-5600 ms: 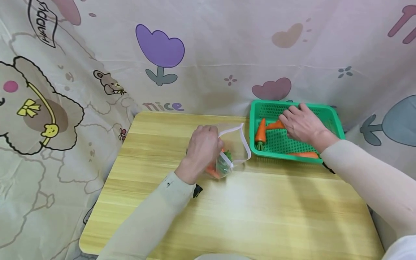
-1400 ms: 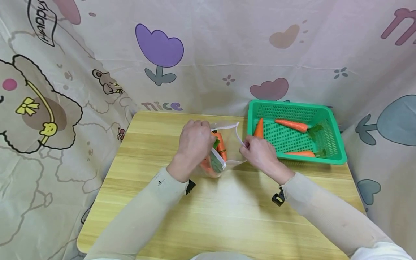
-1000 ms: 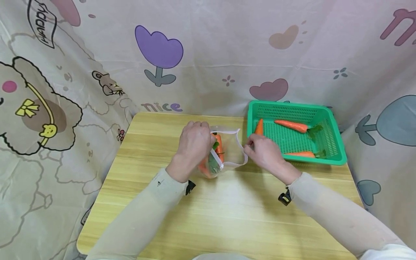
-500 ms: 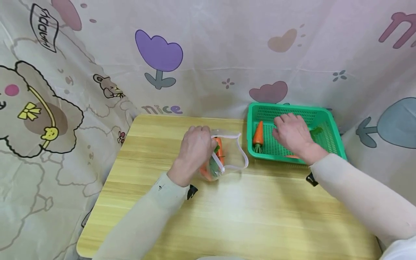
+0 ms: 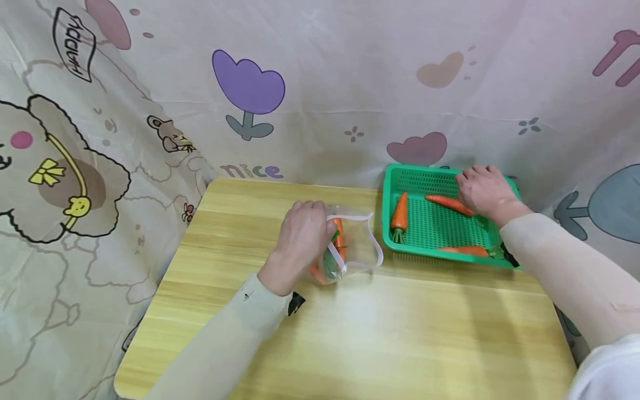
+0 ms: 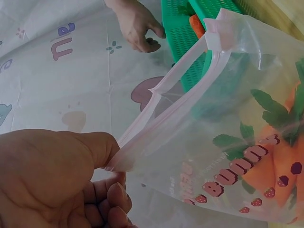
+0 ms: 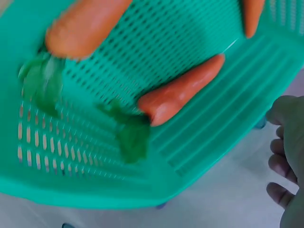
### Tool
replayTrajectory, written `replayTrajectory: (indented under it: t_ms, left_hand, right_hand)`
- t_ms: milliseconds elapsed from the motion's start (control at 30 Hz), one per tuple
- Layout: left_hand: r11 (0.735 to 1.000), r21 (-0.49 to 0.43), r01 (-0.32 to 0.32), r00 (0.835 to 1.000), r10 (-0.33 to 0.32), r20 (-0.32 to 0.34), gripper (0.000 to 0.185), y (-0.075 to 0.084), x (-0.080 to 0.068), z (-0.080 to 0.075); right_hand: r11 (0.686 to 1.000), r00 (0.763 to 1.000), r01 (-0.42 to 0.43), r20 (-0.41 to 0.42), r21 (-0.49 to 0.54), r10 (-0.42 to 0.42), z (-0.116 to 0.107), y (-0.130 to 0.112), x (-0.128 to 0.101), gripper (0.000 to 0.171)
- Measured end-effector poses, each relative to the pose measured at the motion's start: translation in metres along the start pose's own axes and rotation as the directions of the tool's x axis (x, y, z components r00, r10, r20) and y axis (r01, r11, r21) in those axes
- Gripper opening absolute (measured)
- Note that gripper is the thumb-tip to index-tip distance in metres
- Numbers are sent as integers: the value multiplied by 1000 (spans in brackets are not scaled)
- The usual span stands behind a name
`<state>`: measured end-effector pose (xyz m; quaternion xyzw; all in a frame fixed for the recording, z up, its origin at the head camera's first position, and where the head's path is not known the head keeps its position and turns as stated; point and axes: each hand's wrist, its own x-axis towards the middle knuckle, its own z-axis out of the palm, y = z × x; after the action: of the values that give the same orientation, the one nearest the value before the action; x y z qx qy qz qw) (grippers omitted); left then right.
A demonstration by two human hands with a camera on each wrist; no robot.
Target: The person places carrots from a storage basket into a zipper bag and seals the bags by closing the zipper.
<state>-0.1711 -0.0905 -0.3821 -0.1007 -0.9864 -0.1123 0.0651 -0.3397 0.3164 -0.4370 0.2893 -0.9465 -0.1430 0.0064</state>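
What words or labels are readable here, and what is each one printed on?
"HAPPY": on a tilted tag drawn on the curtain.
"nice": on the curtain, just behind the table.
"Bunny", seen mirrored through the plastic: on the bag; smaller print above it is too blurred to read.

The left hand (image 5: 303, 233) sits near the middle of the view, palm down, its arm in a pale sleeve running in from the lower left. Its thumb and curled fingers (image 6: 111, 194) are pinched together. The right hand (image 5: 482, 186) is stretched far forward and to the right, well apart from the left, its sleeved arm coming in from the lower right corner. Its fingers (image 7: 280, 168) are loosely curled and hold nothing.
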Motion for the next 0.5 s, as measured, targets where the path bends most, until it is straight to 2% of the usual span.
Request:
replayTrajectory:
  t_ms: [233,500]
  left_hand:
    - [1000,1,15,1000,-15,0,21,1,-1,1]
    - [1000,6,17,1000,-17,-16,19,1,-1,0]
  right_hand:
    - [998,993,52,106,-28,-49,26,23,5,21]
    - [992,985,104,147,-67,-93,61,30,3,21]
